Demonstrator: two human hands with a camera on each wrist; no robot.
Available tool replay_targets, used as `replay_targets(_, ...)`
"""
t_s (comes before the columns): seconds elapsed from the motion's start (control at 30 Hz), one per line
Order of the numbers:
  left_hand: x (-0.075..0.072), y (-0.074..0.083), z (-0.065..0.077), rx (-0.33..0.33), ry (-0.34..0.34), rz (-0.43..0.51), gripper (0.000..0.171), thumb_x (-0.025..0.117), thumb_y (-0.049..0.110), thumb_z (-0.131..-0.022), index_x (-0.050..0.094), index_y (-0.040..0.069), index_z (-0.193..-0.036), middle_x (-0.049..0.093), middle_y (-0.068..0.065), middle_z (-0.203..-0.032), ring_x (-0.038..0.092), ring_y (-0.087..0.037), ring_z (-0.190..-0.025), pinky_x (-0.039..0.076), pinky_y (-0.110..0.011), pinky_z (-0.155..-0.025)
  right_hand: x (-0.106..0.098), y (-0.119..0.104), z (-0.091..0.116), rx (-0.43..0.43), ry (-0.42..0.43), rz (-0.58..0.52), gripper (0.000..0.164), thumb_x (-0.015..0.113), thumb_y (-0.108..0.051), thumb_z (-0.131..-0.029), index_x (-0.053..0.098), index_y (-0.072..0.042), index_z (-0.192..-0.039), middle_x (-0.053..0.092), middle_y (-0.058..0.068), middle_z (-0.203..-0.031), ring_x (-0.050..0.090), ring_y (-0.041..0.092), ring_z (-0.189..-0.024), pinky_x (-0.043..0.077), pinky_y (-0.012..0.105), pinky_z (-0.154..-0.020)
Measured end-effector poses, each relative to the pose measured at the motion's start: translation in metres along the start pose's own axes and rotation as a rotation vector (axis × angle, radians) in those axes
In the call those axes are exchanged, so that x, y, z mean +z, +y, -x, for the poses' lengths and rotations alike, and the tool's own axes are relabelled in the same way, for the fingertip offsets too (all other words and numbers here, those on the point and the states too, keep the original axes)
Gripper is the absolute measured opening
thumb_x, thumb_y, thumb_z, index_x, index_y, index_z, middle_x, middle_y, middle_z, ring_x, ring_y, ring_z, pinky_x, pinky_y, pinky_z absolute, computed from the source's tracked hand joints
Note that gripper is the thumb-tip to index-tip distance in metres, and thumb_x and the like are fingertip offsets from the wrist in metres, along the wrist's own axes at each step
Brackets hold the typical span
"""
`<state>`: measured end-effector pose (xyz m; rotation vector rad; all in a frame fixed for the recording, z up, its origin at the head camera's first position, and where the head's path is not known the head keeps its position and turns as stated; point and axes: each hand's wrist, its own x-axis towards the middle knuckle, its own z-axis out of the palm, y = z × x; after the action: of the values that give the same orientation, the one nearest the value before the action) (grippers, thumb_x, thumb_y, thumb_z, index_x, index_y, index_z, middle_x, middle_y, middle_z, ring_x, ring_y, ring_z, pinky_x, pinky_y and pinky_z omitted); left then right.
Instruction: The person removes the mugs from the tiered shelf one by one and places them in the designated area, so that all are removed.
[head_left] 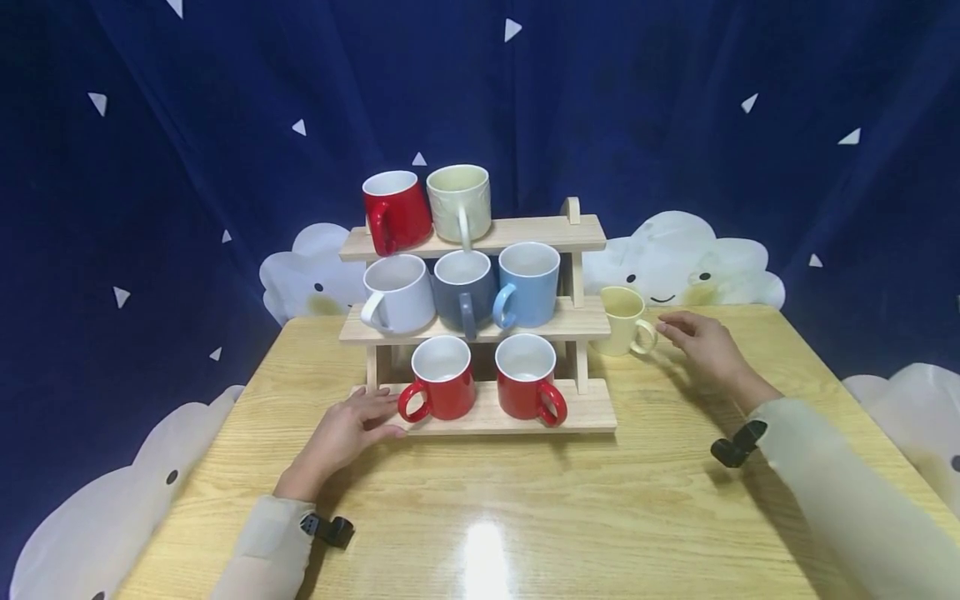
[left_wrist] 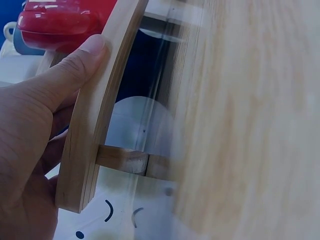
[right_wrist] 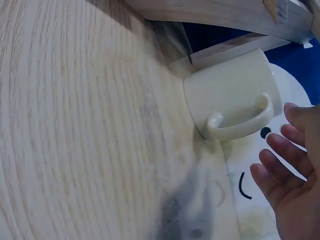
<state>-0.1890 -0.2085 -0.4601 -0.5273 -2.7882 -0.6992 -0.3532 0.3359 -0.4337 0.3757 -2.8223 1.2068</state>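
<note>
Pale-yellow mug [head_left: 617,335], likely stiff, slick and breakable, stands beside the rack [head_left: 528,234], its handle [right_wrist: 241,131] the best hold for the relaxed, empty right hand [head_left: 705,346], while the left hand [head_left: 347,431] grips the lowest shelf [head_left: 589,407].

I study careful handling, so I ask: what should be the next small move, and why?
Probably the right hand should pinch the handle of the yellow mug. The hand is close to it, not touching, and the mug stands on the table while the left hand grips the bottom shelf.
</note>
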Motion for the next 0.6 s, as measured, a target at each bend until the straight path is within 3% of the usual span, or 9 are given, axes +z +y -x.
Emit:
replay_targets(0.2, 0.0, 0.0, 0.0, -0.004, -0.001, 0.003, 0.053, 0.082, 0.039, -0.076, 0.071, 0.012, -0.12, 0.067, -0.005, -0.123, 0.054, -0.028, -0.126, 0.028, -0.052, -0.115, -0.009, -0.011, -0.002, -0.131, 0.083, 0.151, 0.047, 0.054, -0.035, -0.101, 0.058, 0.003, -0.128, 0.061, 0.027, -0.124, 0.056, 0.048, -0.112, 0.045, 0.062, -0.093)
replay_targets(0.37, 0.0, 0.0, 0.0, 0.005, 0.01, 0.003, 0.051, 0.083, 0.037, -0.076, 0.072, 0.012, -0.119, 0.067, -0.006, -0.123, 0.055, -0.028, -0.125, 0.029, -0.053, -0.114, -0.016, -0.028, -0.002, -0.199, 0.121, 0.267, 0.05, 0.053, -0.04, -0.101, 0.06, 0.002, -0.128, 0.061, 0.026, -0.124, 0.057, 0.048, -0.11, 0.044, 0.063, -0.088)
replay_targets(0.6, 0.0, 0.0, 0.0, 0.0, 0.007, 0.009, 0.052, 0.082, 0.038, -0.076, 0.072, 0.011, -0.12, 0.067, -0.006, -0.123, 0.055, -0.027, -0.125, 0.028, -0.051, -0.115, -0.025, -0.057, 0.0, -0.288, 0.137, 0.31, 0.048, 0.055, -0.041, -0.1, 0.063, -0.002, -0.126, 0.063, 0.021, -0.125, 0.057, 0.044, -0.115, 0.045, 0.06, -0.092)
